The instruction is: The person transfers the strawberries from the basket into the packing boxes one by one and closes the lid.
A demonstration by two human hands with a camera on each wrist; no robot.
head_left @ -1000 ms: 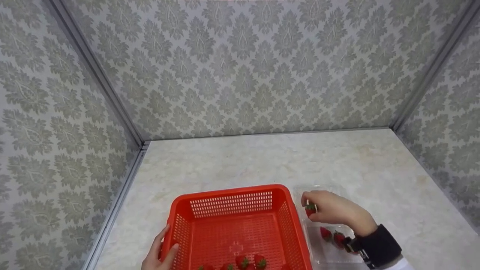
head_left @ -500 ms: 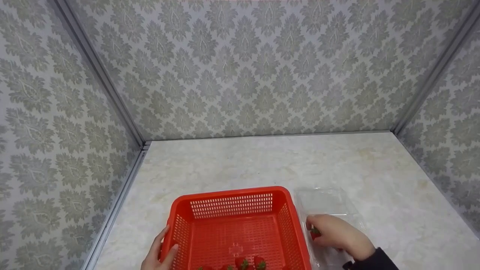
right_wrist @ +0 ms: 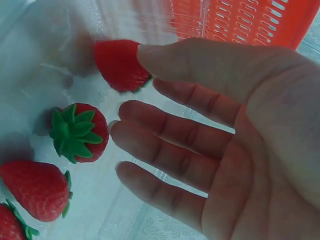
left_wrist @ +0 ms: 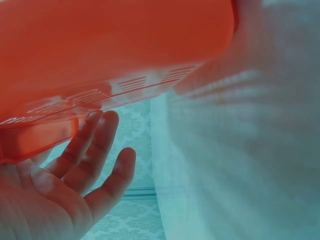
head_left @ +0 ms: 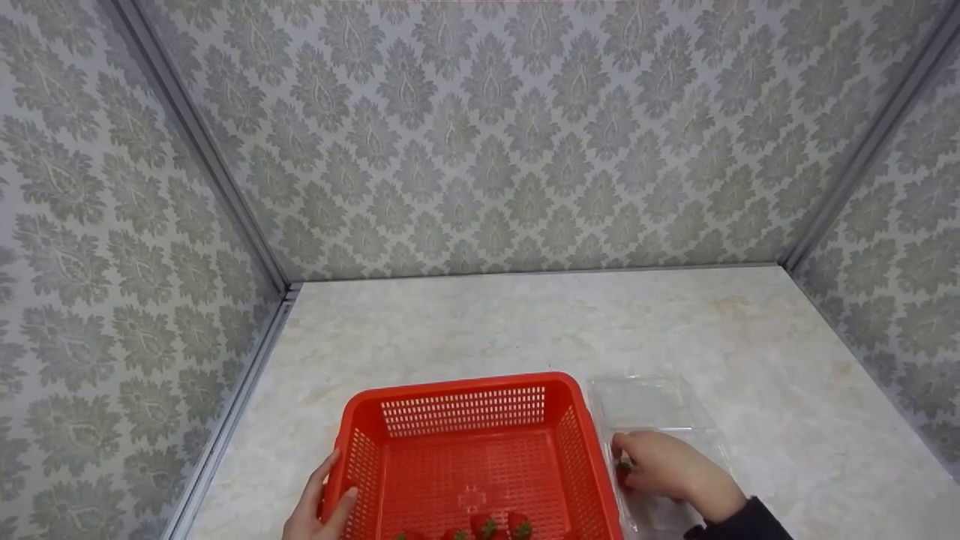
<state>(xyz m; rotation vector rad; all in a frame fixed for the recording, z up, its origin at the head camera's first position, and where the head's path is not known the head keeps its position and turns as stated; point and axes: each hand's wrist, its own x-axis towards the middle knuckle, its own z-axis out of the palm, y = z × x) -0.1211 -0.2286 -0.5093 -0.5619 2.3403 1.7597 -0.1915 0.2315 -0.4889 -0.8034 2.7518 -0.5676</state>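
Observation:
In the head view, my left hand (head_left: 321,504) grips the left rim of a red plastic basket (head_left: 465,388), thumb inside and fingers outside. The left wrist view shows its fingers (left_wrist: 102,142) under the rim, near the slotted wall. My right hand (head_left: 675,466) is low inside a clear plastic box (head_left: 649,397) beside the basket. Its thumb and index finger pinch a red strawberry (right_wrist: 119,65); the other fingers are extended. Near them lie a strawberry with its green leaves up (right_wrist: 80,132), another on its side (right_wrist: 37,190), and part of one more at the frame edge.
Several strawberries (head_left: 489,525) lie at the near end of the basket, cut off by the frame. The pale table (head_left: 450,322) reaches back to a patterned wall (head_left: 487,150), with side walls left and right.
My right hand has moved toward me and down into the clear box with the strawberry, uncovering the box's far part. The left hand and basket have stayed in place.

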